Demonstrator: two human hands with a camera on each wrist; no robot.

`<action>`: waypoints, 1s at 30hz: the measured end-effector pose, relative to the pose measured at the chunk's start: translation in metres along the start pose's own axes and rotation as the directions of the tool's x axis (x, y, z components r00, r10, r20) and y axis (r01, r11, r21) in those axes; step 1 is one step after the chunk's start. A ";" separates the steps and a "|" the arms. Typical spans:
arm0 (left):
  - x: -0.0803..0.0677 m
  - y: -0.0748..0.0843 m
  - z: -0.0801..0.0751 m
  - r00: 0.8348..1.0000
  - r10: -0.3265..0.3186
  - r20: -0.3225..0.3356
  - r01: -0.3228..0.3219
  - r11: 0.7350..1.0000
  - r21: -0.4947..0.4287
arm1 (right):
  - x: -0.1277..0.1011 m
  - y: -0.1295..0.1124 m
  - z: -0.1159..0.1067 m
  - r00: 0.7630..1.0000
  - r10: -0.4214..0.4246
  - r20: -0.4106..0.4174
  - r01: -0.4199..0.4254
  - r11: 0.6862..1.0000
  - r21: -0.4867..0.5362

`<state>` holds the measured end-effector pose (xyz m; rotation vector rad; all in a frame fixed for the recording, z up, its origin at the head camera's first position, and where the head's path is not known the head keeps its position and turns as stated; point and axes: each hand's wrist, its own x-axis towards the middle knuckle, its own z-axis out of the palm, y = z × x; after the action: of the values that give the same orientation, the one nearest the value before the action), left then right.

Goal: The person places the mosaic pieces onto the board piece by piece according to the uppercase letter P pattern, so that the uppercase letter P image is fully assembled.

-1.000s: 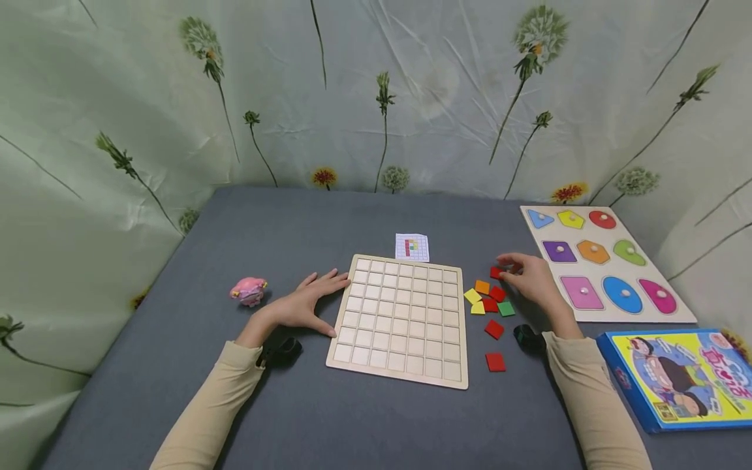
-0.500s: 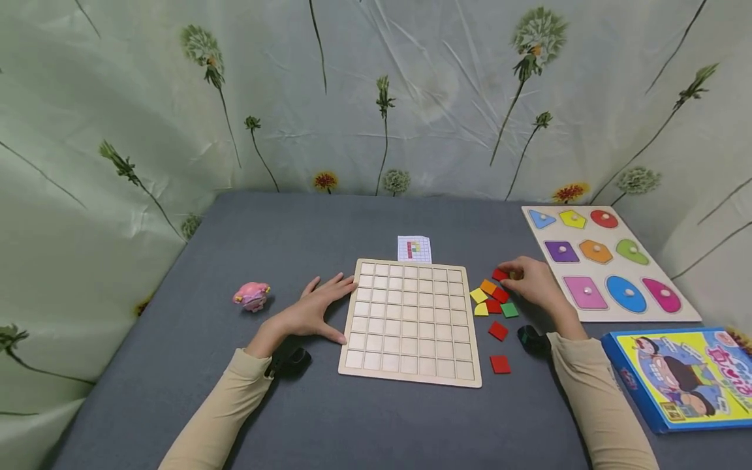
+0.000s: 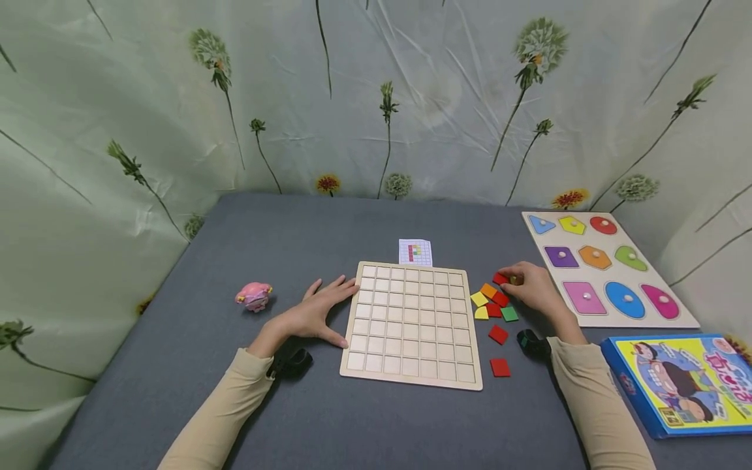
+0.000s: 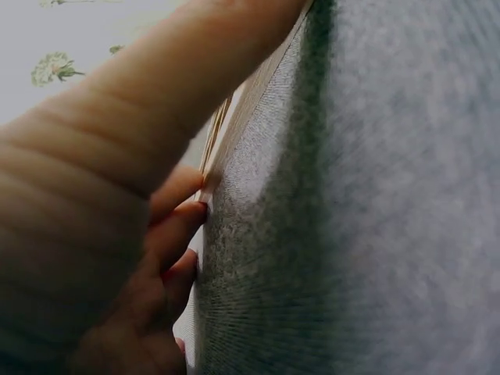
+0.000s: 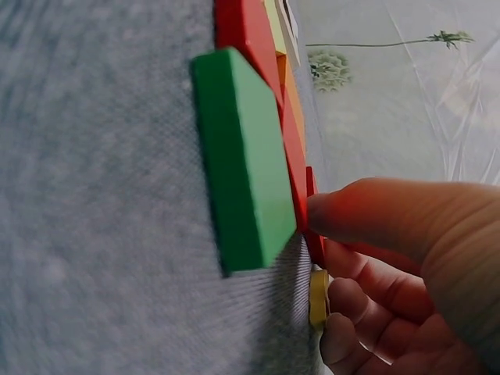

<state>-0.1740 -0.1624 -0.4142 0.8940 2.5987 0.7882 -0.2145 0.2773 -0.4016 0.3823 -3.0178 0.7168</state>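
The left hand (image 3: pixel 314 313) lay flat on the grey tabletop (image 3: pixel 352 424), fingers straight and spread, their tips touching the left edge of the wooden grid board (image 3: pixel 411 323); its grip was open and held nothing. In the left wrist view the fingertips (image 4: pixel 183 223) pressed right against the board's rim.

The right hand (image 3: pixel 537 290) rested just right of the board, among a small cluster of coloured tiles. Its fingers were curled, and thumb and fingertips pinched a red tile (image 3: pixel 501 279) at the far end of the cluster (the right wrist view showed the thumb (image 5: pixel 375 215) laid against a red edge, with a small yellow piece (image 5: pixel 317 297) tucked by the curled fingers). The tile sat low on the tabletop; whether it was lifted I could not tell.

Beside it lay an orange tile (image 3: pixel 488 290), a yellow tile (image 3: pixel 478 299), a green tile (image 3: pixel 509 314) and two more red tiles (image 3: pixel 498 334) nearer the person.

A small pattern card (image 3: pixel 415 252) lay just beyond the board. A pink toy (image 3: pixel 254 296) sat well to the left, a shape puzzle board (image 3: pixel 605 267) to the right, and a blue and yellow box (image 3: pixel 681 382) nearer the right sleeve.
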 end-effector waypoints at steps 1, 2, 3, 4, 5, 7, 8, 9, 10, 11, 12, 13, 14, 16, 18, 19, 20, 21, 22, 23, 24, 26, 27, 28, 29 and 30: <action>0.000 0.000 0.000 1.000 0.001 0.001 -0.001 1.000 0.001 | 0.000 0.000 0.000 1.000 0.002 0.000 -0.002 1.000 -0.002; 0.000 0.000 0.001 1.000 -0.001 0.003 0.001 1.000 0.002 | 0.000 0.001 0.001 1.000 0.001 -0.001 -0.001 1.000 -0.004; 0.000 -0.001 0.001 1.000 -0.004 0.003 0.004 1.000 -0.001 | 0.000 0.001 0.001 1.000 -0.001 -0.006 0.001 1.000 -0.007; 0.000 -0.001 0.001 1.000 -0.005 0.002 0.005 1.000 -0.004 | 0.000 0.002 0.001 1.000 -0.002 -0.012 0.001 1.000 -0.012; 0.000 -0.001 0.001 1.000 -0.007 0.001 0.007 1.000 -0.004 | 0.001 0.002 0.002 1.000 -0.005 -0.019 0.005 1.000 -0.016; -0.001 0.000 0.002 1.000 -0.007 0.002 0.007 1.000 0.003 | 0.001 0.002 0.003 0.999 -0.013 -0.034 0.012 1.000 -0.022; -0.001 0.000 0.003 1.000 -0.010 0.004 0.010 1.000 0.004 | 0.001 0.002 0.004 0.999 -0.017 -0.040 0.016 1.000 -0.022; -0.002 0.000 0.003 1.000 -0.009 0.006 0.009 1.000 0.005 | 0.001 0.003 0.005 0.999 -0.020 -0.040 0.020 1.000 -0.019; -0.003 0.000 0.004 1.000 -0.007 0.012 0.007 1.000 0.009 | 0.000 0.003 0.006 0.999 -0.020 -0.037 0.020 1.000 -0.018; -0.004 0.000 0.004 1.000 -0.006 0.017 0.006 1.000 0.014 | -0.001 0.003 0.008 0.999 -0.021 -0.032 0.020 1.000 -0.016; -0.005 0.001 0.005 1.000 -0.004 0.022 0.003 1.000 0.019 | -0.002 0.004 0.009 0.999 -0.019 -0.029 0.018 1.000 -0.016; -0.005 0.001 0.005 1.000 -0.001 0.025 0.000 1.000 0.021 | -0.003 0.004 0.010 1.000 -0.017 -0.024 0.016 1.000 -0.013; -0.005 0.001 0.006 1.000 0.004 0.026 -0.005 1.000 0.023 | -0.004 0.004 0.011 1.000 -0.015 -0.024 0.015 1.000 -0.010; -0.005 0.002 0.006 1.000 0.015 0.025 -0.016 0.999 0.031 | -0.005 0.005 0.011 1.000 -0.012 -0.025 0.012 1.000 -0.008; -0.004 0.002 0.006 1.000 0.021 0.020 -0.022 0.999 0.039 | -0.006 0.006 0.011 0.999 -0.013 -0.035 0.012 1.000 -0.006; -0.003 0.002 0.006 1.000 0.022 0.019 -0.023 0.999 0.042 | -0.006 0.006 0.011 0.999 -0.015 -0.041 0.015 1.000 -0.003; -0.003 0.002 0.006 1.000 0.022 0.019 -0.023 0.999 0.045 | -0.006 0.006 0.010 0.999 -0.018 -0.048 0.018 1.000 -0.003; -0.003 0.002 0.006 1.000 0.023 0.019 -0.023 0.999 0.046 | -0.005 0.005 0.010 0.998 -0.021 -0.054 0.021 1.000 -0.003; -0.003 0.002 0.006 1.000 0.022 0.019 -0.023 0.999 0.047 | -0.004 0.005 0.009 0.998 -0.025 -0.060 0.025 1.000 -0.003; -0.003 0.002 0.006 1.000 0.021 0.020 -0.022 0.999 0.050 | -0.004 0.004 0.009 0.997 -0.028 -0.067 0.028 1.000 -0.002; -0.003 0.002 0.006 1.000 0.021 0.020 -0.022 0.998 0.051 | -0.003 0.003 0.009 0.997 -0.032 -0.076 0.032 0.999 0.001; -0.003 0.002 0.005 1.000 0.022 0.015 -0.023 0.998 0.057 | -0.002 0.001 0.008 0.995 -0.043 -0.092 0.043 0.999 0.000; -0.003 0.002 0.005 1.000 0.022 0.012 -0.023 0.998 0.059 | -0.001 0.001 0.007 0.994 -0.046 -0.098 0.046 0.999 0.002; -0.003 0.002 0.005 1.000 0.020 0.011 -0.021 0.998 0.064 | -0.001 0.000 0.006 0.993 -0.050 -0.107 0.051 0.999 0.002; -0.002 0.002 0.005 1.000 0.019 0.008 -0.019 0.997 0.070 | -0.001 0.000 0.005 0.992 -0.051 -0.114 0.052 0.999 0.004; -0.001 0.002 0.004 1.000 0.019 0.004 -0.019 0.997 0.073 | -0.001 -0.001 0.004 0.991 -0.053 -0.121 0.054 0.999 0.007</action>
<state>-0.1701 -0.1598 -0.4162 0.9411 2.6345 0.7003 -0.2134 0.2746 -0.4048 0.4027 -2.8809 0.7235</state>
